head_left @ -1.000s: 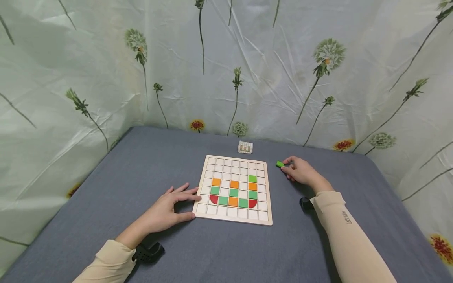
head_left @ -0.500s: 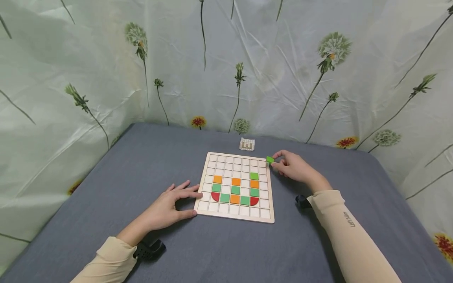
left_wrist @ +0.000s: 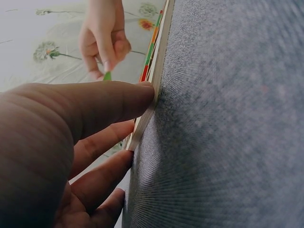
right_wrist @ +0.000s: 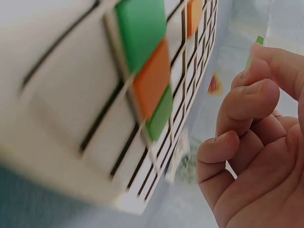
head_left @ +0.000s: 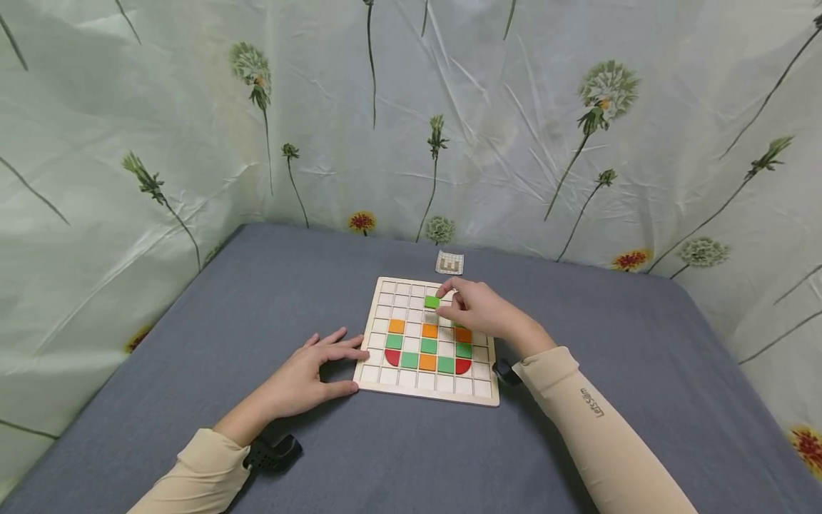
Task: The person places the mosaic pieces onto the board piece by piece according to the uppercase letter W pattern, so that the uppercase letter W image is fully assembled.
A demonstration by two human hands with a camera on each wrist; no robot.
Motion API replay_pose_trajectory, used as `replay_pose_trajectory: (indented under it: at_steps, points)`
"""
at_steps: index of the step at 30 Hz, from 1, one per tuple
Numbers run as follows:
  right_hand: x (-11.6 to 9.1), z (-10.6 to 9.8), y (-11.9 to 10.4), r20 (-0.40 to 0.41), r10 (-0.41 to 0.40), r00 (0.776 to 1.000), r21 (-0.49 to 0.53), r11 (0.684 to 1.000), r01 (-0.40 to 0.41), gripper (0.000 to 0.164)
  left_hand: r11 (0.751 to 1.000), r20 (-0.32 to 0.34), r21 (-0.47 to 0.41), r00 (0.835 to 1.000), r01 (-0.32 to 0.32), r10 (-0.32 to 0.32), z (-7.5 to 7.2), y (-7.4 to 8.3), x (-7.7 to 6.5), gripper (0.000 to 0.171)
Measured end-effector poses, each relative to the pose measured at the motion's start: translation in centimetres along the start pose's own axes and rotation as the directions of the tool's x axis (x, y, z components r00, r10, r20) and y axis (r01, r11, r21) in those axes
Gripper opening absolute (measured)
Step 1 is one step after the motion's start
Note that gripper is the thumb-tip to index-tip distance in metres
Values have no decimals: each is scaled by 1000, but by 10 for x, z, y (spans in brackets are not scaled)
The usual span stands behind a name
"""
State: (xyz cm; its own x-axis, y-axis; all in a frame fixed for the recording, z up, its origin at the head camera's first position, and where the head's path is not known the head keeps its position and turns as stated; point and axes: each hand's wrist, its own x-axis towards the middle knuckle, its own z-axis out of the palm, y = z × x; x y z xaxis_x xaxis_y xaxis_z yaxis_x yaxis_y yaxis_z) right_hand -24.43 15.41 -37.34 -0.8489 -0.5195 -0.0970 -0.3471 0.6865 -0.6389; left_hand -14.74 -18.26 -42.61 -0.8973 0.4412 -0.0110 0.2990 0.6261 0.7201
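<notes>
Above the upper middle of a white gridded wooden board (head_left: 427, 394), my right hand (head_left: 483, 308) pinches a light green square tile (head_left: 432, 302) between thumb and forefinger. A gap with a faint shadow shows between that tile and the grid. My left hand (head_left: 298, 378) rests at the board's left edge, fingers spread, with thumb and fingertips touching the rim. On the grid lie orange tiles (head_left: 397, 326), green tiles (head_left: 394, 342) and two red rounded corner tiles (head_left: 462, 366), forming a three-pronged shape. The right wrist view also shows the pinched tile edge-on (right_wrist: 260, 41).
A small patterned card (head_left: 449, 263) lies behind the board. Grey-blue cloth (head_left: 398, 457) covers the table, and a floral curtain (head_left: 321, 128) hangs along its back and left. A black wrist device (head_left: 275, 455) sits under the left sleeve.
My right hand has carried the light green tile leftward from beside the board to above its upper middle. The left hand has stayed at the board's edge.
</notes>
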Motion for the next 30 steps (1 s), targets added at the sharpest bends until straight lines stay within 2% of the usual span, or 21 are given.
replay_pose_trajectory:
  at_steps: [6,11,18,30]
  points:
    - [13,15,-14,53,-22,998,3,1000,22,30,1000,8,5,1000,6,-6,-1,0,0,47]
    - [26,22,-16,76,-27,997,-15,1000,28,29,1000,3,8,1000,-1,1,-1,0,1,46]
    - [37,26,-16,98,-11,995,-52,999,16,28,1000,-3,4,1000,-9,9,-1,0,0,45]
    - [48,29,-17,138,13,990,-51,999,-6,27,1000,-4,7,1000,-8,8,0,0,0,45]
